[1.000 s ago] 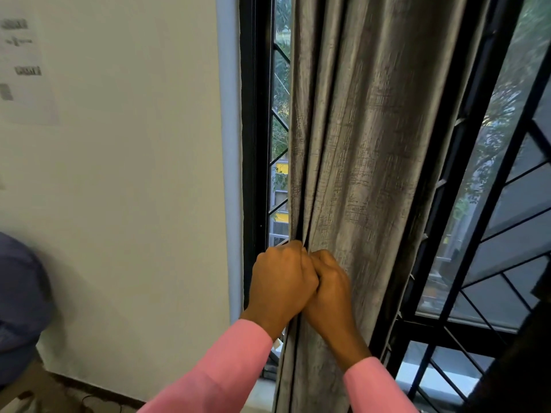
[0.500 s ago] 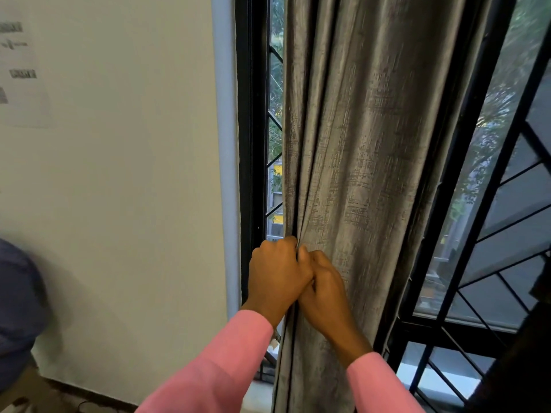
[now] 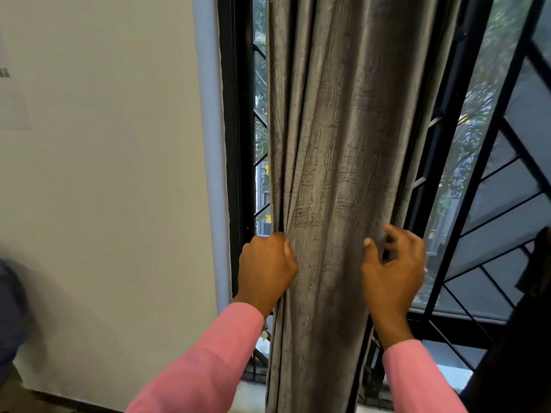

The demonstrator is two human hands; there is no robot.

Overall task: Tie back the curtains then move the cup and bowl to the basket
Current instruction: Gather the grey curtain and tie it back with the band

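A grey textured curtain (image 3: 337, 162) hangs gathered in folds in front of a black-framed window. My left hand (image 3: 265, 268) is clenched on the curtain's left edge at about waist height. At the curtain's right edge my right hand (image 3: 392, 268) has its thumb on the front of the cloth and its fingers curled round behind the fold. Both arms wear pink sleeves. No tie-back, cup, bowl or basket is in view.
A pale wall (image 3: 104, 189) fills the left side, with a sheet of paper (image 3: 9, 93) stuck on it at the far left. The window has a black metal grille (image 3: 489, 222) on the right. A dark shape (image 3: 524, 338) stands at the lower right edge.
My right hand has left my left hand and moved across to the curtain's right edge. The left hand stays clenched on the left edge.
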